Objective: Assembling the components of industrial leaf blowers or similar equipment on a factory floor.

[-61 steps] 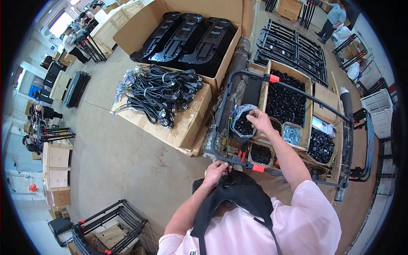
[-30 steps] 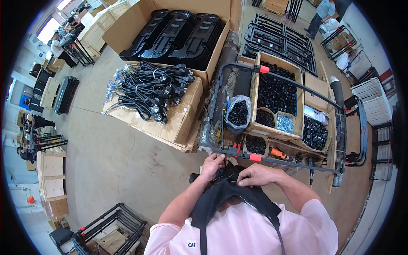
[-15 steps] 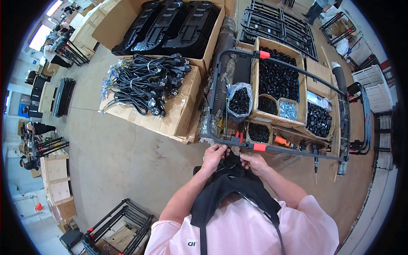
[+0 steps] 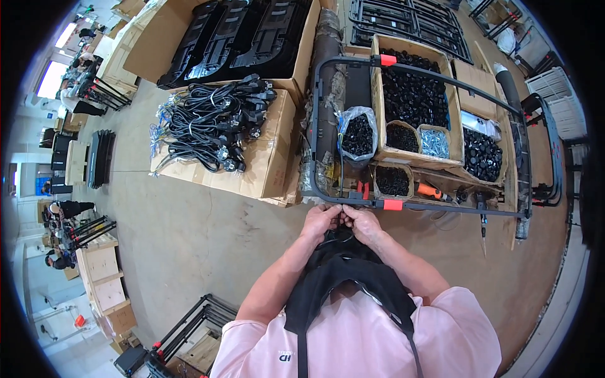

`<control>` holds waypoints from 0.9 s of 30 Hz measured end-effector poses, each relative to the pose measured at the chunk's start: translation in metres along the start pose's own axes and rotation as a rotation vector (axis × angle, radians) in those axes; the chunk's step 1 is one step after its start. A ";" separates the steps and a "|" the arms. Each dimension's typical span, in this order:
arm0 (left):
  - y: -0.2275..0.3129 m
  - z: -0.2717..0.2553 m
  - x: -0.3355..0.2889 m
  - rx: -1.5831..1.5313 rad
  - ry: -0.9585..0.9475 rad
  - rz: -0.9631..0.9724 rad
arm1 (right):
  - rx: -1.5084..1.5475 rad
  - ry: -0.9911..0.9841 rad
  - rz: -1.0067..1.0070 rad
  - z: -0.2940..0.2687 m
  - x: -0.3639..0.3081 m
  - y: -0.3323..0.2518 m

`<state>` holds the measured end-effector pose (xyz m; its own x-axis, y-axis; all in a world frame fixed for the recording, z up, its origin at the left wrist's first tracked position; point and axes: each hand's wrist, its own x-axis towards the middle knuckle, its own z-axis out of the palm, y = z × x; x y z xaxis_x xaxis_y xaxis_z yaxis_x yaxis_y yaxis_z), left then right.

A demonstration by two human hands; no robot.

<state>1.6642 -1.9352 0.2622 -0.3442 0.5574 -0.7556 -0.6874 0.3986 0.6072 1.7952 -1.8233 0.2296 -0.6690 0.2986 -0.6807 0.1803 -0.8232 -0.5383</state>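
Note:
My left hand (image 4: 320,222) and my right hand (image 4: 364,225) meet at the near left corner of a black tubular frame (image 4: 441,208). Both have fingertips pinched together, nearly touching each other. Whatever sits between them is hidden or too small to name. Just below hangs the black apron (image 4: 343,249) over my front. To the right of my hands, a red clip (image 4: 392,205) wraps the near bar; another red clip (image 4: 388,60) is on the far bar. Behind my fingers, red tool handles (image 4: 362,190) show inside the frame.
Under the frame stand a wooden bin of black caps (image 4: 413,94), a tub of silver screws (image 4: 434,143), a bag of black parts (image 4: 358,135) and an orange-handled tool (image 4: 428,190). Left are bundled power cables (image 4: 211,126) on a cardboard box (image 4: 268,170). People work far left.
My right hand has moved left to join my left hand, closing the gap between them. The whole view has shifted slightly, with the frame now higher in the picture.

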 end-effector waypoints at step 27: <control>-0.051 -0.043 -0.030 0.320 0.070 0.585 | -2.179 -0.765 -0.805 0.113 -0.018 -0.097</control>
<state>1.6815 -2.0038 0.2436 -0.6508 0.7029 -0.2871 -0.1547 0.2475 0.9565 1.7088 -1.8036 0.3504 -0.8928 -0.3892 -0.2268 -0.2972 0.8873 -0.3526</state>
